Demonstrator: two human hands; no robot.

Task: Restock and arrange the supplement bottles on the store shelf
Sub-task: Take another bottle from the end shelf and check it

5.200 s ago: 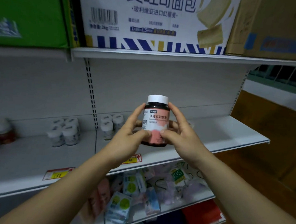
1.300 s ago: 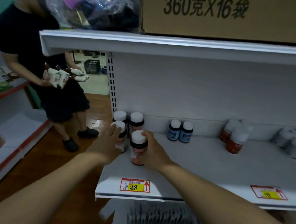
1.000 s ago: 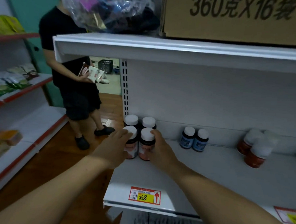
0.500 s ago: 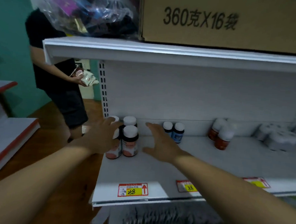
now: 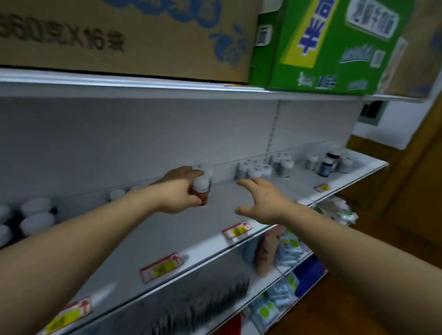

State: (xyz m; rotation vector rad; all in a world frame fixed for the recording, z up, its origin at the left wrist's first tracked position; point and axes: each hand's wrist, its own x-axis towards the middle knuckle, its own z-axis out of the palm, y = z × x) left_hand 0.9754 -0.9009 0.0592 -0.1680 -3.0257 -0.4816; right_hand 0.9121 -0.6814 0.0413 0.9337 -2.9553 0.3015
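Caught the left hand curled round a small reddish-brown bottle with a white round cap, with thumb and fingers wrapped at cap and shoulder, well back on the long white metal store shelf, near the back panel. Could not tell through the blur: standing on the shelf, or lifted just clear of it. Spotted a 2nd white-capped bottle just behind. Found the right hand empty, fingers straight and spread, hovering over bare shelf just right of the held bottle and short of a cluster of pale white-capped bottles against the back. Noted more dark bottles with white caps at the far left, red-and-yellow price tags along the front lip, and a brown cardboard carton and a green printed box on the shelf above. Judged the bottle light, rigid and hard-walled, probably smooth with a glossy label, so a little slippery but hardly delicate. Rated it tall and narrow enough to topple against a neighbour if nudged at the top. Reckoned the safest hold round the body below the cap, thumb on 1 side and fingers opposite, rather than by the cap alone, with the empty hand free to steady the row.
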